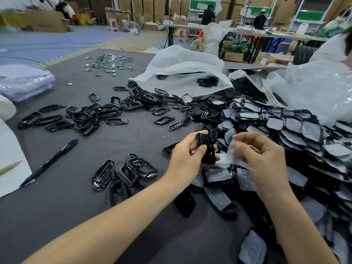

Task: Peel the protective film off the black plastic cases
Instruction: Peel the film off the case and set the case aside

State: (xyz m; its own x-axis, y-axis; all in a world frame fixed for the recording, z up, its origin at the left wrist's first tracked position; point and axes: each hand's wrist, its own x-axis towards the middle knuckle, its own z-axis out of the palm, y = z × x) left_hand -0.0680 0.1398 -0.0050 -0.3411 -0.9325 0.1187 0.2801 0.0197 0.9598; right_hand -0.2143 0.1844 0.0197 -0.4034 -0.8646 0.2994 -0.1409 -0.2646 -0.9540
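The person's left hand (187,156) grips a glossy black plastic case (206,149), thumb across its near face and fingers curled behind it, holding it upright above the near right part of the dark grey table surface (76,216); the right hand (263,161), just beside it, pinches a strip of clear protective film (233,152) between thumb and forefinger, the other fingers loosely curled; the film hangs from the fingertips and bends back toward the foot of the case, though whether it clings there I cannot tell. Below and behind both hands, all along the surface's right edge, lies a deep heap of film-covered black cases (289,130), overlapping like scales; a small cluster of bare black cases (127,172) lies just left of the left wrist, toward the near edge. Across the middle of the surface sprawl loose black oval frames (85,117); a black pen (50,161) lies slantwise near the left edge, its tip at the corner of a white sheet (13,145); a crumpled white plastic bag (182,71) sits toward the far edge with a few black parts on it; small green circuit boards (108,63) are strewn toward the far left corner; a stack of plastic-wrapped pale blue sheets (24,82) rests at the left edge.
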